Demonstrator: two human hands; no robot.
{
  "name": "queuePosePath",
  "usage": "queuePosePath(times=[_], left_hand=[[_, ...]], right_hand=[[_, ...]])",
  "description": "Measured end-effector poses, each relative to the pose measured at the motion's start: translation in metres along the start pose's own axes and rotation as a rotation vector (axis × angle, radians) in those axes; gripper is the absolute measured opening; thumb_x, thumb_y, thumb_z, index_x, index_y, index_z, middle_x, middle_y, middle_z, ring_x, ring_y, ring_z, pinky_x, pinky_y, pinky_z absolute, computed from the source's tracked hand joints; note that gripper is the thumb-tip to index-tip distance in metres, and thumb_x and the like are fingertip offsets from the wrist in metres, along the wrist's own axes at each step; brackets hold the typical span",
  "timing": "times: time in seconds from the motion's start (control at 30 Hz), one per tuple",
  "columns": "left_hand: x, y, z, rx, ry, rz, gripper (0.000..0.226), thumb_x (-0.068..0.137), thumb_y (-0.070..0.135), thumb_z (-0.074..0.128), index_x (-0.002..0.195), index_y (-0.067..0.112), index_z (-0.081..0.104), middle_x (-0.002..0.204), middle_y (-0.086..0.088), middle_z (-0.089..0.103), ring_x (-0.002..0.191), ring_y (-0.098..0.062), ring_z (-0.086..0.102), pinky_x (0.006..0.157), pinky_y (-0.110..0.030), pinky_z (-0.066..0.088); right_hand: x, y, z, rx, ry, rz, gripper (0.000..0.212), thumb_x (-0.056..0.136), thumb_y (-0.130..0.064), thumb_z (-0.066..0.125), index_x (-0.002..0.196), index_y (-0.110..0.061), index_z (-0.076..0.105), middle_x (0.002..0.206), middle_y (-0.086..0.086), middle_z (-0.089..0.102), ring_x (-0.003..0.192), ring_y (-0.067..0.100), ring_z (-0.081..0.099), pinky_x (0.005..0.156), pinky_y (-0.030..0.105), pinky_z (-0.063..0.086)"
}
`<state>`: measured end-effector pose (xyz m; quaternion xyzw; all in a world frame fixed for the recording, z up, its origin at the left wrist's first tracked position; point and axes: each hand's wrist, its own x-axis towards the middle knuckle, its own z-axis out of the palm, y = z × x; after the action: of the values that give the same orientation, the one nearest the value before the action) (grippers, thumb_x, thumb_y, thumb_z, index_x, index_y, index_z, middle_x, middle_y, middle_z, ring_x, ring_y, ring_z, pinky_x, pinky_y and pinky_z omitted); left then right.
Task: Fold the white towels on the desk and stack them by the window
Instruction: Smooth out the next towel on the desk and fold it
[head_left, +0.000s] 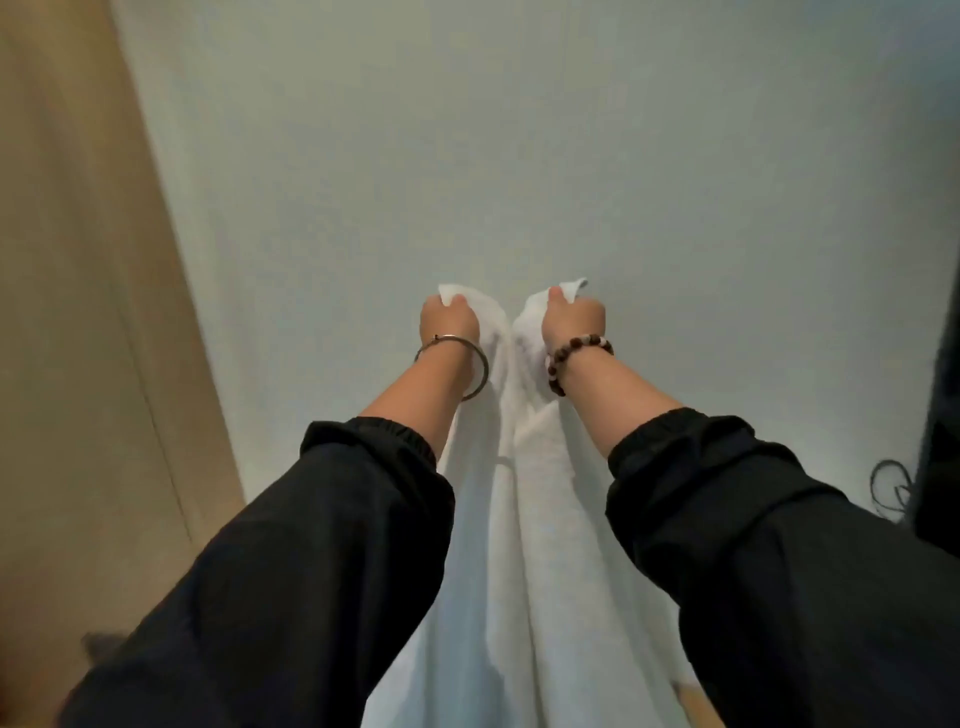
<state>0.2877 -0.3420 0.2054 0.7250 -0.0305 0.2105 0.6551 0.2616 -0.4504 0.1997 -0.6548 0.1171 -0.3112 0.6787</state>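
- One white terry-cloth towel (540, 519) is hanging lengthwise in the centre of the frame, held up by its top edge and running down to the bottom edge between the forearms.
- No desk, window or stack is showing in this view, so the count of towels already done cannot be told.
- Judged from its full-length hang, this towel is only starting its fold: the two top corners are being brought near each other, and the further folds and the stacking are yet to come.
- Left hand (449, 319) is pinching the left top corner, thumb on the near face and fingers curled behind.
- Right hand (574, 317) is gripping the right top corner likewise; the two fists are sitting near each other, not touching.
- Both arms, in black elastic-cuffed sleeves (311, 571), are reaching up and forward towards the pale plain wall (519, 130).
- Thin silver bangle (485, 371) is circling the left wrist, and a brown beaded bracelet (576, 345) the right.
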Motion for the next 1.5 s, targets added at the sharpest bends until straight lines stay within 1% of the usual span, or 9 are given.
queuePosePath(times=[0.17, 0.27, 0.43, 0.57, 0.67, 0.87, 1.03, 1.23, 1.5], left_hand=[[0.016, 0.078, -0.036, -0.418, 0.024, 0.191, 0.029, 0.097, 0.013, 0.036, 0.12, 0.005, 0.052, 0.109, -0.007, 0.058, 0.098, -0.025, 0.057, 0.084, -0.028, 0.047], [0.01, 0.037, -0.047, -0.223, -0.099, 0.127, 0.028, 0.094, 0.007, 0.038, 0.108, 0.003, 0.062, 0.097, -0.009, 0.062, 0.088, -0.024, 0.057, 0.077, -0.032, 0.047], [0.009, -0.016, -0.079, -0.055, 0.014, 0.1, 0.029, 0.098, 0.013, 0.038, 0.074, 0.007, 0.055, 0.076, -0.007, 0.053, 0.074, -0.023, 0.048, 0.066, -0.027, 0.039], [-0.023, -0.066, -0.08, -0.029, -0.078, 0.064, 0.03, 0.096, 0.026, 0.045, 0.071, 0.011, 0.047, 0.069, -0.007, 0.037, 0.067, -0.019, 0.034, 0.06, -0.029, 0.027], [-0.05, -0.102, -0.074, -0.053, -0.142, -0.058, 0.022, 0.09, 0.024, 0.054, 0.071, 0.012, 0.053, 0.07, -0.006, 0.038, 0.067, -0.018, 0.034, 0.063, -0.031, 0.026], [-0.093, -0.16, -0.064, -0.092, -0.162, -0.222, 0.036, 0.082, 0.005, 0.05, 0.055, 0.019, 0.032, 0.061, -0.002, 0.024, 0.066, -0.019, 0.022, 0.057, -0.031, 0.014], [-0.121, -0.187, -0.066, -0.069, -0.166, -0.221, 0.026, 0.083, 0.005, 0.05, 0.058, 0.014, 0.05, 0.059, -0.001, 0.04, 0.061, -0.018, 0.034, 0.055, -0.028, 0.026], [-0.15, -0.201, -0.078, 0.083, -0.301, -0.2, 0.02, 0.086, 0.013, 0.051, 0.097, 0.019, 0.067, 0.089, 0.0, 0.071, 0.082, -0.018, 0.067, 0.077, -0.038, 0.055], [-0.153, -0.204, -0.092, 0.106, -0.412, -0.162, 0.026, 0.091, 0.015, 0.05, 0.078, -0.003, 0.063, 0.08, -0.027, 0.061, 0.072, -0.036, 0.056, 0.078, -0.052, 0.051]], right_hand=[[-0.006, -0.071, 0.017, 0.006, 0.03, -0.35, 0.033, 0.1, -0.022, 0.043, 0.076, -0.004, 0.057, 0.073, 0.002, 0.055, 0.071, 0.021, 0.05, 0.053, 0.022, 0.03], [-0.005, -0.045, 0.017, -0.345, -0.174, -0.235, 0.035, 0.099, -0.023, 0.045, 0.073, -0.003, 0.058, 0.072, 0.007, 0.052, 0.073, 0.023, 0.047, 0.06, 0.026, 0.031], [-0.015, -0.019, 0.011, -0.513, -0.125, -0.288, 0.045, 0.097, -0.019, 0.047, 0.056, -0.008, 0.035, 0.054, 0.004, 0.036, 0.052, 0.02, 0.035, 0.044, 0.028, 0.022], [-0.038, 0.03, 0.013, -0.576, -0.239, -0.113, 0.052, 0.099, -0.044, 0.039, 0.064, -0.007, 0.044, 0.06, 0.004, 0.046, 0.052, 0.018, 0.041, 0.047, 0.027, 0.029], [-0.051, 0.073, 0.01, -0.535, -0.321, 0.079, 0.041, 0.101, -0.032, 0.031, 0.103, 0.001, 0.056, 0.097, 0.013, 0.057, 0.086, 0.027, 0.056, 0.073, 0.03, 0.04], [-0.09, 0.148, 0.0, -0.373, -0.195, 0.246, 0.033, 0.098, -0.025, 0.043, 0.076, -0.001, 0.05, 0.066, 0.008, 0.045, 0.057, 0.021, 0.04, 0.052, 0.029, 0.03], [-0.135, 0.18, -0.007, -0.242, -0.025, -0.047, 0.05, 0.089, -0.016, 0.059, 0.052, -0.015, 0.026, 0.049, -0.003, 0.017, 0.047, 0.01, 0.013, 0.041, 0.023, 0.01], [-0.164, 0.197, -0.02, -0.342, 0.087, -0.121, 0.026, 0.08, -0.019, 0.071, 0.058, -0.008, 0.065, 0.053, -0.003, 0.061, 0.058, 0.012, 0.056, 0.05, 0.011, 0.036], [-0.168, 0.199, -0.032, -0.362, -0.169, -0.015, 0.036, 0.089, -0.024, 0.063, 0.054, -0.014, 0.063, 0.051, -0.006, 0.062, 0.048, 0.003, 0.054, 0.049, 0.015, 0.041]])
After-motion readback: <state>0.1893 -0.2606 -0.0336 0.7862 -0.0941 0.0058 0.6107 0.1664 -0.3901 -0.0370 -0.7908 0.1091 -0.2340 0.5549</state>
